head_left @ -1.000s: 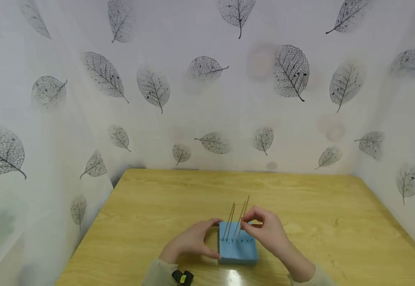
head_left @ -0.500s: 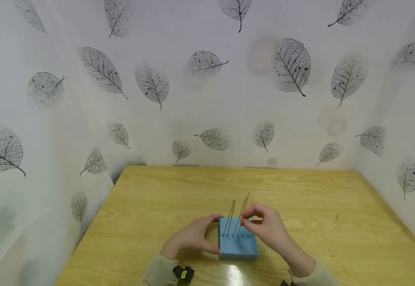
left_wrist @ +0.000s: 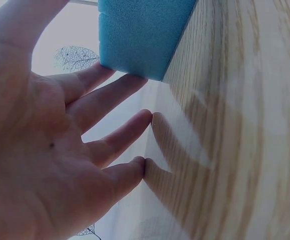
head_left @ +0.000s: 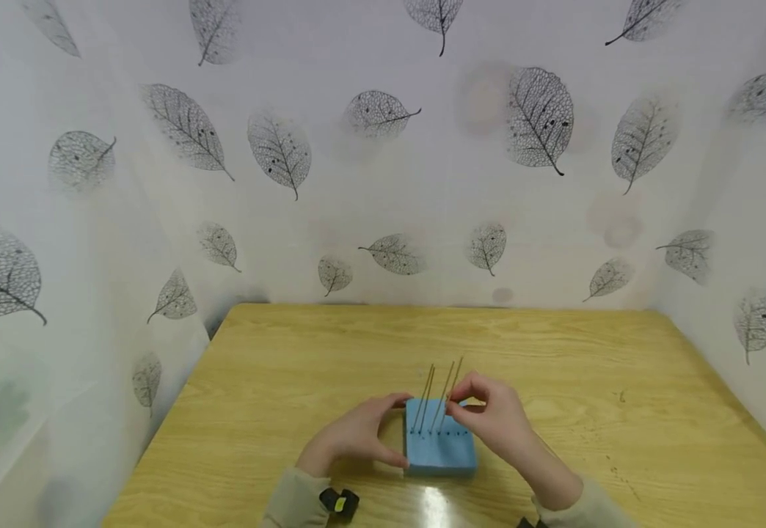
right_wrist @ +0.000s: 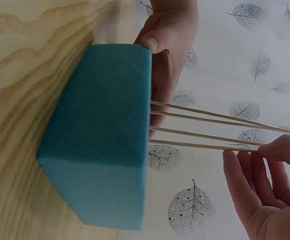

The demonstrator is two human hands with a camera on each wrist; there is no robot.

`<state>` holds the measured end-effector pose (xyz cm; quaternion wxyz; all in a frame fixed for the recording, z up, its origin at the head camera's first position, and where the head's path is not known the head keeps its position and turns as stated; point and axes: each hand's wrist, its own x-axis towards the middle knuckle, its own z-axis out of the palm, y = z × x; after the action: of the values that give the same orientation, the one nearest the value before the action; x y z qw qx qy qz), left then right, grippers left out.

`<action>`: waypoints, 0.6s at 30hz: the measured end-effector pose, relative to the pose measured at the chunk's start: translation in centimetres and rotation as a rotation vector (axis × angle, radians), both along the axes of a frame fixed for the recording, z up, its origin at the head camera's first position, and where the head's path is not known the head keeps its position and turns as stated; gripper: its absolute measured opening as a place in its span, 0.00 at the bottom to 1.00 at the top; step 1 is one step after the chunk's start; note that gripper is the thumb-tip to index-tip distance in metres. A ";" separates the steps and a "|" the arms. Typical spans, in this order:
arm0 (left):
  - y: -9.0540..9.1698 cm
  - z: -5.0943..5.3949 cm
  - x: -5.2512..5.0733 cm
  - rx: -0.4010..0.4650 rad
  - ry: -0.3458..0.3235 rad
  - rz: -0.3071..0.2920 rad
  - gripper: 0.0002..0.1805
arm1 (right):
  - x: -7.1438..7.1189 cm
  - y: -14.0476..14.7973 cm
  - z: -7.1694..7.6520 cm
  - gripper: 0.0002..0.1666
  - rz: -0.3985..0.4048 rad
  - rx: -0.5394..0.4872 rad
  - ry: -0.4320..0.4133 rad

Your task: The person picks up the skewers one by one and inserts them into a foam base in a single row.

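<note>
A blue foam block (head_left: 441, 456) lies on the table with a row of dark holes across its top. Several thin sticks (right_wrist: 200, 119) rise from that row, leaning slightly. My left hand (head_left: 356, 438) spans the block's left side, thumb at the front corner and fingers at the back one; in the left wrist view two fingertips of that hand (left_wrist: 59, 135) touch the block (left_wrist: 139, 35) and two others rest on the table. My right hand (head_left: 498, 418) pinches the rightmost stick between thumb and index finger, well above the block, and its lower end meets the block top (right_wrist: 150, 141).
The wooden table (head_left: 290, 352) extends behind and to both sides of the block. Light walls printed with leaves (head_left: 392, 254) stand around its back and sides. Black wrist straps (head_left: 340, 503) show at the sleeves.
My right hand stays pinched on the rightmost stick, whose top has shifted slightly right, apart from its neighbour. The head view has tilted a little downward. My left hand holds the same place at the block.
</note>
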<state>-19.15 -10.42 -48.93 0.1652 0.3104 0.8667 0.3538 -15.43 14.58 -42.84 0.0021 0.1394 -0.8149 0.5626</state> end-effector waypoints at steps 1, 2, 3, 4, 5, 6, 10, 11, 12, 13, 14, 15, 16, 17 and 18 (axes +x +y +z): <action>0.0 0.1 0.0 0.003 -0.003 -0.001 0.57 | 0.0 0.0 -0.1 0.04 0.013 0.005 0.000; 0.0 0.1 -0.1 0.003 -0.005 -0.001 0.57 | -0.1 0.0 -0.2 0.04 0.026 0.013 0.001; 0.1 0.1 -0.1 0.003 -0.005 -0.002 0.57 | -0.1 0.1 -0.3 0.04 0.036 0.024 -0.001; 0.1 0.1 -0.1 0.004 -0.009 0.000 0.56 | -0.1 0.1 -0.5 0.04 0.046 0.034 -0.005; 0.1 0.0 0.0 0.003 -0.011 0.003 0.56 | -0.1 0.1 -0.5 0.05 0.056 0.046 -0.007; 0.1 0.0 0.0 0.000 -0.010 0.006 0.56 | -0.2 0.2 -0.6 0.05 0.065 0.055 -0.009; 0.1 0.1 0.1 -0.007 -0.008 0.014 0.56 | -0.3 0.5 -0.7 0.09 0.089 0.076 -0.011; 0.1 0.1 0.1 -0.009 -0.009 0.015 0.56 | -0.4 0.6 -0.7 0.10 0.087 0.086 -0.014; 0.1 0.2 0.1 -0.009 -0.009 0.015 0.56 | -0.5 0.7 -0.7 0.10 0.082 0.094 -0.020; 0.0 0.2 0.1 -0.009 -0.011 0.014 0.56 | -0.5 0.9 -0.6 0.11 0.073 0.105 -0.023; 0.0 0.2 0.1 -0.010 -0.013 0.014 0.56 | -0.6 1.1 -0.5 0.11 0.060 0.119 -0.028; 0.0 0.2 0.1 -0.011 -0.016 0.013 0.56 | -0.7 1.3 -0.4 0.12 0.042 0.137 -0.034; 0.0 0.2 0.1 -0.009 -0.020 0.011 0.57 | -0.8 1.6 -0.2 0.12 0.025 0.155 -0.041; 0.0 0.2 0.0 -0.010 -0.023 0.010 0.57 | -1.0 1.9 -0.1 0.12 0.013 0.165 -0.036; 0.0 0.2 0.0 -0.010 -0.027 0.010 0.57 | -1.2 2.3 0.1 0.11 -0.003 0.181 -0.032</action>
<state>-19.14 -10.47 -48.76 0.1766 0.3007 0.8677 0.3543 -16.60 16.86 -42.76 -0.0229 0.1287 -0.8626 0.4887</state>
